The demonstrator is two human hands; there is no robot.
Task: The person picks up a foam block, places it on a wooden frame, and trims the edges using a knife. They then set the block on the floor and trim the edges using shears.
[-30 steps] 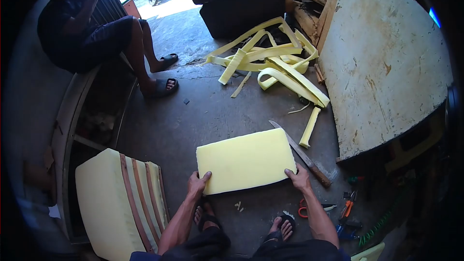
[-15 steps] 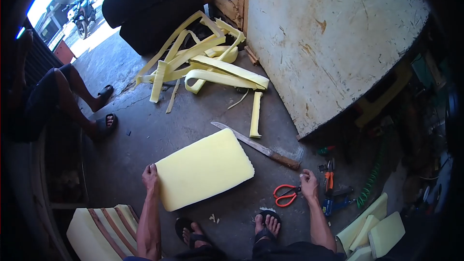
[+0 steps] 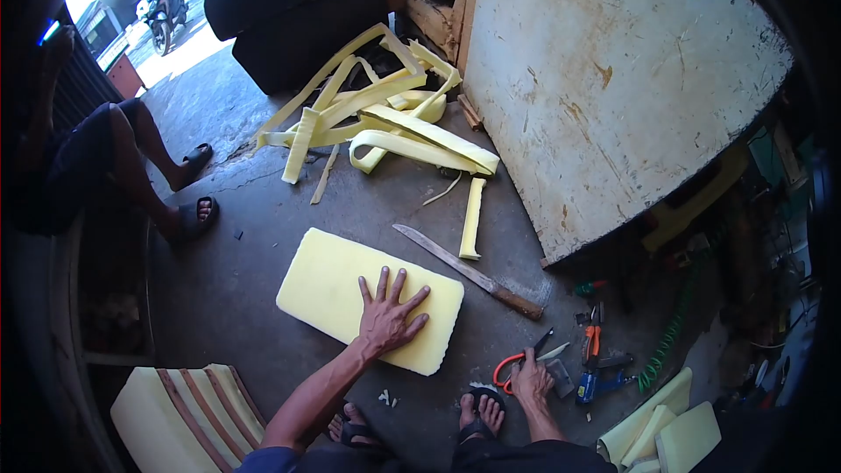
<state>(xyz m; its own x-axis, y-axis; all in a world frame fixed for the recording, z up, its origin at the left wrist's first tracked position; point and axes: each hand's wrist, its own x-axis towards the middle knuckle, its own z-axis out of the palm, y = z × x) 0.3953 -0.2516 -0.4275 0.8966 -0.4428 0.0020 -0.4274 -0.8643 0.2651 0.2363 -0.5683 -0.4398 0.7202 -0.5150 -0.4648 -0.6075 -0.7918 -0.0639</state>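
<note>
A thick yellow foam block (image 3: 328, 280) lies on the dark floor in front of my feet. My left hand (image 3: 385, 320) rests flat on its right half with the fingers spread. To the right, my right hand (image 3: 530, 378) is low at the floor, its fingers curled over the red-handled scissors (image 3: 505, 371), whose dark blades point up and right. A pale, thin item (image 3: 554, 351) lies beside the blades. Beyond the foam block is a long knife (image 3: 464, 270) with a wooden handle.
Foam strips (image 3: 394, 123) are heaped ahead, near a large worn white board (image 3: 613, 79). Pliers (image 3: 593, 333) and a blue tool (image 3: 600, 383) lie right. Foam pieces (image 3: 688, 434) sit lower right, a striped foam piece (image 3: 166, 412) lower left. A person's legs (image 3: 144, 149) are left.
My left hand has gone from the foam block's left edge to flat on top, and the block has turned and lies flatter. My right hand has moved down and left onto the scissors, which now point upward.
</note>
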